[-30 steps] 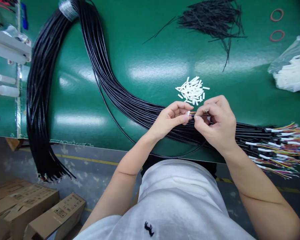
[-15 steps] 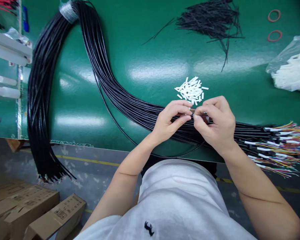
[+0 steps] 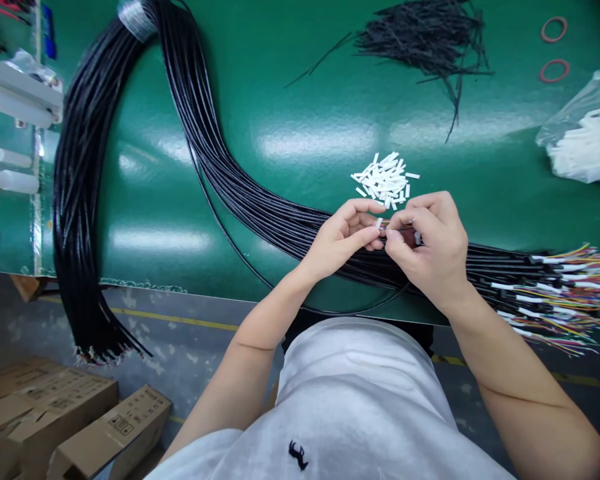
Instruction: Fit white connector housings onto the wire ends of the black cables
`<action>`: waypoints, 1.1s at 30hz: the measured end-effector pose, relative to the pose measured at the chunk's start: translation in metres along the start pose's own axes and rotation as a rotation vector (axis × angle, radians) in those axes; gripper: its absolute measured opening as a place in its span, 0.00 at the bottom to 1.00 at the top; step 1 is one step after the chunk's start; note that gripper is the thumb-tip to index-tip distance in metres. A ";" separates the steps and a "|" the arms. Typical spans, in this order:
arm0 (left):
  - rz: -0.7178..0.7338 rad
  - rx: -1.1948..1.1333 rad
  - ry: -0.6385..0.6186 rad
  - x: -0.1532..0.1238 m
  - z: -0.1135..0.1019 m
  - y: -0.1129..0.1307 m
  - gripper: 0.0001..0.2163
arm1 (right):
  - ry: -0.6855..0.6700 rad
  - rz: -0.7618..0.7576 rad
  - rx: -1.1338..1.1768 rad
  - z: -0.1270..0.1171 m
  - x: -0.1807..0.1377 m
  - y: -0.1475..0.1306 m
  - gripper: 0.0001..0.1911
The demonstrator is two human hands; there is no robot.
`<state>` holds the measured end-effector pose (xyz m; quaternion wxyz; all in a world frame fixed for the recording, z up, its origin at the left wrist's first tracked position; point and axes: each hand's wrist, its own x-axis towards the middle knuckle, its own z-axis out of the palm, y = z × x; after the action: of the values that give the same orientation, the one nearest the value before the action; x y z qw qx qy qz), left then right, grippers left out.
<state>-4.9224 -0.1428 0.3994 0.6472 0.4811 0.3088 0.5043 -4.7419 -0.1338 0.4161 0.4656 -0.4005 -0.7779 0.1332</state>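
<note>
Just below the pile of white pieces (image 3: 384, 179), the left hand (image 3: 343, 240) is pinching one white piece (image 3: 379, 223), and the right hand (image 3: 430, 250) is pinching the cable end (image 3: 403, 229). If the piece is tilting, it may catch the strands or slip free.

A tiny white piece (image 3: 379, 223) pinched in the left hand (image 3: 343, 237) is too small to identify. The right hand (image 3: 430, 250) covers nearly all of the thin wire end (image 3: 399, 227) it grips. The black cable bundle (image 3: 260, 207) runs hidden beneath both hands and leaves the frame at 11 o'clock. At 3 o'clock, the plastic bag (image 3: 570, 107) and the coloured wire tips (image 3: 580, 287) are cut by the edge. At 8 o'clock, cardboard boxes (image 3: 50, 413) run off frame.
</note>
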 end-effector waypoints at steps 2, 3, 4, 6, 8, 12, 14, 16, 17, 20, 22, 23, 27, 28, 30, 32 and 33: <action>-0.068 -0.031 0.004 0.000 -0.001 0.002 0.15 | -0.015 -0.004 -0.012 0.000 -0.001 0.001 0.05; -0.091 -0.043 0.004 0.000 -0.001 0.003 0.15 | -0.024 -0.002 -0.018 0.000 -0.001 0.001 0.05; -0.107 -0.053 0.002 0.000 -0.001 0.003 0.16 | -0.032 0.001 -0.025 0.000 -0.001 0.001 0.05; -0.128 -0.063 0.001 0.000 -0.001 0.004 0.17 | -0.041 0.001 -0.039 0.000 -0.001 0.001 0.04; -0.138 -0.069 0.000 0.001 0.000 0.004 0.18 | -0.036 -0.012 -0.052 0.001 -0.001 0.001 0.04; -0.140 -0.076 0.003 0.001 0.000 0.004 0.18 | -0.017 -0.035 -0.071 0.002 -0.001 0.000 0.05; -0.135 -0.078 0.003 0.001 0.000 0.004 0.18 | -0.014 -0.032 -0.076 0.003 -0.001 0.000 0.06; -0.129 -0.079 0.002 0.001 0.000 0.004 0.18 | -0.017 -0.026 -0.074 0.003 -0.001 0.000 0.06; -0.127 -0.079 0.003 0.001 0.001 0.004 0.18 | -0.019 -0.024 -0.070 0.003 -0.001 0.000 0.06; -0.126 -0.077 -0.001 0.001 0.001 0.005 0.17 | -0.019 -0.022 -0.054 0.003 -0.002 0.000 0.07; -0.123 -0.076 -0.007 0.001 0.001 0.005 0.17 | -0.017 -0.022 -0.047 0.003 -0.002 0.000 0.07; -0.122 -0.076 -0.009 0.001 0.001 0.005 0.17 | -0.018 -0.022 -0.045 0.003 -0.002 0.000 0.07; -0.130 -0.071 -0.009 0.001 0.000 0.004 0.18 | -0.034 0.003 -0.048 0.002 -0.001 -0.002 0.06; -0.136 -0.069 -0.007 0.001 0.000 0.004 0.18 | -0.042 0.012 -0.052 0.002 -0.001 -0.002 0.06; -0.151 -0.061 -0.001 0.001 0.000 0.004 0.19 | -0.052 0.027 -0.064 0.002 -0.002 -0.003 0.06; -0.164 -0.052 0.004 0.002 0.000 0.004 0.20 | -0.060 0.044 -0.071 0.002 -0.002 -0.003 0.06; -0.168 -0.049 0.004 0.002 0.000 0.005 0.20 | -0.062 0.053 -0.067 0.002 -0.002 -0.003 0.06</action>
<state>-4.9237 -0.1411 0.4038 0.6980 0.4367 0.3369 0.4567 -4.7441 -0.1368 0.4157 0.4239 -0.4322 -0.7850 0.1316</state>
